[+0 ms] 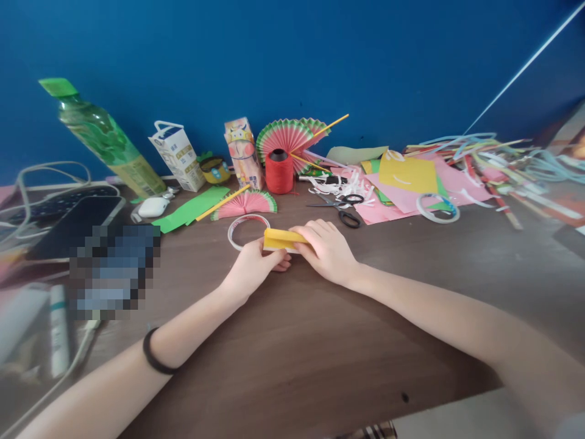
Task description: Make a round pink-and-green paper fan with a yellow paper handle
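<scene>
Between my two hands is a small folded piece of yellow paper [278,239] with a pale strip along its lower edge. My left hand [258,262] pinches its left end between thumb and fingers. On the right end, my right hand [326,250] grips it with thumb and fingers closed. A roll of clear tape [232,235] lies just behind my left hand. Black-handled scissors [350,218] rest behind my right hand. Farther back stand a spool of red thread [279,172] and a pink-and-green pleated paper fan [278,137] on a yellow stick.
At the left are a green bottle [107,140], a white carton [179,160], an earbud case [153,207], a blurred-out phone [116,268] and cables. A second tape roll [437,208] lies on pink paper [388,210] at the right, near paper strips [498,164]. A blue wall [205,55] bounds the table.
</scene>
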`<act>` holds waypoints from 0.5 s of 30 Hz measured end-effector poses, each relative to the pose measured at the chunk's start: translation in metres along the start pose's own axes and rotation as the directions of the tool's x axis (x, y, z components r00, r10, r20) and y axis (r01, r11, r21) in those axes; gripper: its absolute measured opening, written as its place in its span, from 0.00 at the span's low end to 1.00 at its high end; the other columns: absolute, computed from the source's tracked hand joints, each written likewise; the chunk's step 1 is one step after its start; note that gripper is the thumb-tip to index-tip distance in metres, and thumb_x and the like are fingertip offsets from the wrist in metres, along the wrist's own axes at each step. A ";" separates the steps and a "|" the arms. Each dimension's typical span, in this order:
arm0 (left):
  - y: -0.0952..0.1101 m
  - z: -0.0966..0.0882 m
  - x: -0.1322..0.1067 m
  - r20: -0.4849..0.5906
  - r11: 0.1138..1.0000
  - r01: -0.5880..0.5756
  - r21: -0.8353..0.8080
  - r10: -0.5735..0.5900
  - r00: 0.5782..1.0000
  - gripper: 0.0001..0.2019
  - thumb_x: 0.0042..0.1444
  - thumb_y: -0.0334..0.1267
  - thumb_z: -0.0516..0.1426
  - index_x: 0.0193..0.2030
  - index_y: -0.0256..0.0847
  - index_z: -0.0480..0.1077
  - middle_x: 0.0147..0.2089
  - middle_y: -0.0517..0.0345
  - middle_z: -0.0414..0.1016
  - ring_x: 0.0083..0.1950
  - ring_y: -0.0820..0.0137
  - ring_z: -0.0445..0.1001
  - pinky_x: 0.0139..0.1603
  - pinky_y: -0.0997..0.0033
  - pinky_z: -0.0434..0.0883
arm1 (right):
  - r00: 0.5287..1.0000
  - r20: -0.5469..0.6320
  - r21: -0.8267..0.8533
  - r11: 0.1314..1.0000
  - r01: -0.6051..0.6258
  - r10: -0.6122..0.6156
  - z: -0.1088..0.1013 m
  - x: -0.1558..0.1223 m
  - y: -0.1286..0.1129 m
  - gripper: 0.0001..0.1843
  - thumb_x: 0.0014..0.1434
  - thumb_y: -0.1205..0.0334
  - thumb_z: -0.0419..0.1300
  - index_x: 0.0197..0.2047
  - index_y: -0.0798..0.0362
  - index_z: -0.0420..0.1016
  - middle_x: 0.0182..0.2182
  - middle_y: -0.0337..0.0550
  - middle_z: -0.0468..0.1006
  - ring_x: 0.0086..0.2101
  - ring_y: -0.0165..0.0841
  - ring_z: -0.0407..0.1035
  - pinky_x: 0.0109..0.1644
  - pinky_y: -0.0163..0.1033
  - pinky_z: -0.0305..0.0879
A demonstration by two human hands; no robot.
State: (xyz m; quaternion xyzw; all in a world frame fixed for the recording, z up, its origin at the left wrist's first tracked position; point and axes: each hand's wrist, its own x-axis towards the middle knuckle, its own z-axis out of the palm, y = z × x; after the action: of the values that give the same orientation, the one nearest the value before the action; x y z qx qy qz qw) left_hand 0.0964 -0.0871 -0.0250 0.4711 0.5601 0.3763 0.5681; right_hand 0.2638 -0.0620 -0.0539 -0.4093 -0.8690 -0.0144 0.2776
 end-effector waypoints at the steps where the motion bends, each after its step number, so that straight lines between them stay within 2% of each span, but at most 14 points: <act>1: 0.000 -0.001 0.000 0.003 1.000 0.006 -0.005 -0.006 1.000 0.07 0.47 0.30 0.59 0.35 0.34 0.70 0.28 0.56 0.76 0.29 0.71 0.76 0.37 0.69 0.76 | 1.000 -0.001 -0.004 1.000 -0.001 0.001 0.000 0.000 0.000 0.16 0.65 0.60 0.46 0.47 0.56 0.70 0.35 0.46 0.74 0.37 0.37 0.63 0.40 0.41 0.55; 7: 0.002 -0.006 0.002 0.053 0.985 0.028 -0.172 -0.019 0.998 0.10 0.52 0.32 0.54 0.42 0.35 0.70 0.46 0.49 0.74 0.42 0.68 0.76 0.41 0.70 0.75 | 0.998 0.006 -0.138 0.988 -0.068 0.069 0.004 0.000 0.004 0.13 0.64 0.62 0.47 0.45 0.55 0.70 0.36 0.46 0.75 0.37 0.38 0.63 0.39 0.41 0.52; 11: 0.004 -0.005 0.001 -0.078 0.957 0.006 -0.291 -0.030 0.997 0.13 0.49 0.30 0.53 0.44 0.35 0.67 0.49 0.48 0.71 0.42 0.69 0.75 0.41 0.68 0.75 | 0.998 0.025 -0.195 0.980 -0.050 0.056 0.005 0.000 0.005 0.12 0.63 0.63 0.48 0.45 0.55 0.71 0.36 0.45 0.75 0.38 0.39 0.62 0.38 0.42 0.50; 15: 0.005 -0.003 -0.001 -0.192 0.946 -0.032 -0.323 -0.032 0.981 0.17 0.47 0.30 0.54 0.46 0.37 0.64 0.55 0.48 0.63 0.42 0.71 0.73 0.35 0.72 0.73 | 0.997 0.045 -0.192 0.980 -0.053 0.063 0.006 0.000 0.004 0.13 0.63 0.63 0.48 0.45 0.54 0.71 0.37 0.46 0.75 0.39 0.39 0.62 0.39 0.42 0.51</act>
State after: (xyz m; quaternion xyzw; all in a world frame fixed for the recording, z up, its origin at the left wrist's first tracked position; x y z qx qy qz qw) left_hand 0.0937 -0.0867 -0.0195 0.3322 0.5432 0.5077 0.5804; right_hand 0.2642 -0.0575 -0.0596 -0.4594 -0.8581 -0.0790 0.2153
